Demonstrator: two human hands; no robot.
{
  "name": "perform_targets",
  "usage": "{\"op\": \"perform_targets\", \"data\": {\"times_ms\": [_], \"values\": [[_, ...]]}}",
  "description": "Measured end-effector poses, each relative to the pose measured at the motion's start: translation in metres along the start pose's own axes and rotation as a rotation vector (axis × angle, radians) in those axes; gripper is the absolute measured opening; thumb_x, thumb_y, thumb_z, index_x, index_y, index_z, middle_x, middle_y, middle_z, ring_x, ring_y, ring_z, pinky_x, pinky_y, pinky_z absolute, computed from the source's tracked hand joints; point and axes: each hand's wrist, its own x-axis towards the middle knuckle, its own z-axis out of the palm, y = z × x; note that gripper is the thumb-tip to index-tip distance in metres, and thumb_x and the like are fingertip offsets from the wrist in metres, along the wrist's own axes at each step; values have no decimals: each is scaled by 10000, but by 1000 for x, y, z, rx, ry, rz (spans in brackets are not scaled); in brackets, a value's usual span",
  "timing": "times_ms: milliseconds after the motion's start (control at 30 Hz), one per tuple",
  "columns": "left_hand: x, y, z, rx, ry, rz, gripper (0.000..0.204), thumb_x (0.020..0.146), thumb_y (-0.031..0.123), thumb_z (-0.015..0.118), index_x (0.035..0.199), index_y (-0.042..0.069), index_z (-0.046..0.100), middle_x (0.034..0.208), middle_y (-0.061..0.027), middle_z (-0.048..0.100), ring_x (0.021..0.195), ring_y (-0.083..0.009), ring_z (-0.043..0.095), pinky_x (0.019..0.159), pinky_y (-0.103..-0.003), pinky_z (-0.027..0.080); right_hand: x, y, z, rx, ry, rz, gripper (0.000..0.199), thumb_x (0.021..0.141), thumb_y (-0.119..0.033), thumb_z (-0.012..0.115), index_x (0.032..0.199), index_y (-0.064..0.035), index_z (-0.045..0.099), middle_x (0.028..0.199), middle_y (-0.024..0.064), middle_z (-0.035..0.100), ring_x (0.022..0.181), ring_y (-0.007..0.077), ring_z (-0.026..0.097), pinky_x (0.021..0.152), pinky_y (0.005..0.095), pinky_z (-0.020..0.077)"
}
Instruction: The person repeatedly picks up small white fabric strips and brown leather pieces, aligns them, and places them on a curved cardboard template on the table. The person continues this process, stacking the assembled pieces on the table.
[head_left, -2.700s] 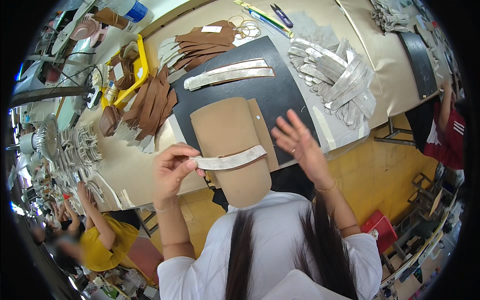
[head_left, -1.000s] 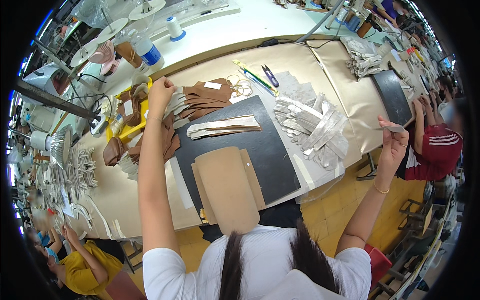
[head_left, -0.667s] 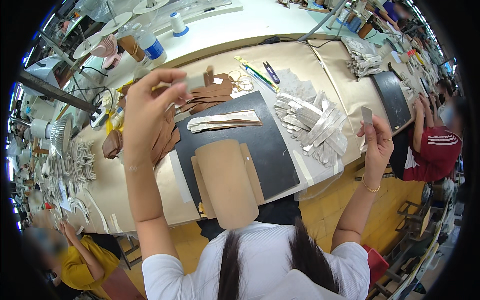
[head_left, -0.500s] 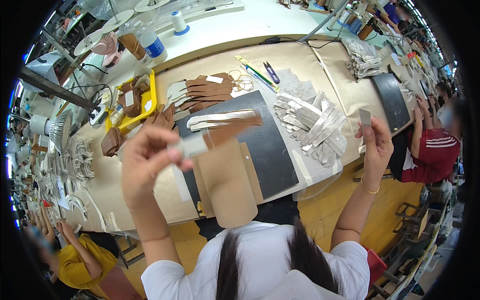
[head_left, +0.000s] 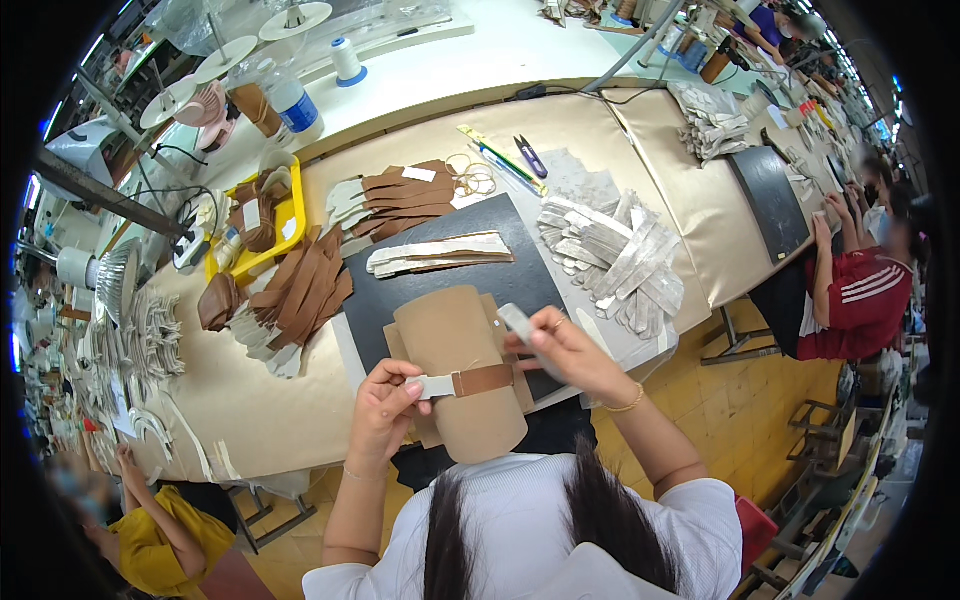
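the left hand (head_left: 385, 405) pinched a brown-and-white strip (head_left: 463, 382) flat across the tan board (head_left: 455, 360) on the black mat (head_left: 440, 290). the right hand (head_left: 560, 345) gripped a grey strip (head_left: 520, 325) above it. brown strips (head_left: 305, 290), grey pieces (head_left: 615, 250) and a yellow tray (head_left: 285, 235) lay around.

I noted the left hand (head_left: 385, 405) with fingers curled and thumb and forefinger pinched closed, forearm rising from below. The right hand (head_left: 560, 345) sat higher, fingers closed in a grip, wrist bent inward.
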Motion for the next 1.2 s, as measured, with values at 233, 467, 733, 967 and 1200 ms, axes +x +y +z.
{"op": "perform_targets", "data": {"times_ms": [233,467,733,967,1200], "values": [[3,-4,7,-48,45,33,152,852,-4,594,996,3,544,823,-90,599,661,-148,601,612,-245,503,12,9,2,8,-84,-191,198,1006,-238,399,1069,-49,410,1225,111,536,1122,171,542,921,337,473],[4,0,6,-26,42,27,148,846,-18,590,988,-7,549,807,-90,585,639,-153,597,585,-250,506,6,5,1,79,-74,-74,199,1006,-241,394,1065,-51,389,1237,157,521,1154,211,531,950,366,467],[3,-1,6,-17,63,42,150,848,-19,586,994,-13,552,806,-85,582,640,-155,600,592,-250,509,7,4,2,83,-53,-74,216,1002,-256,407,1068,-51,385,1231,161,524,1138,213,547,937,352,473],[-3,-2,4,49,93,49,196,846,-20,605,1040,-41,584,837,-122,647,683,-170,639,612,-261,523,9,-4,-3,63,49,-210,204,987,-212,461,1066,-25,468,1088,105,602,1029,160,590,880,301,485],[-7,-7,-3,7,89,50,184,850,-35,603,1033,-45,587,845,-137,659,691,-188,664,642,-279,556,-1,-35,-3,46,244,-334,164,933,-136,568,1015,3,597,926,74,631,770,115,616,705,236,508]]}}
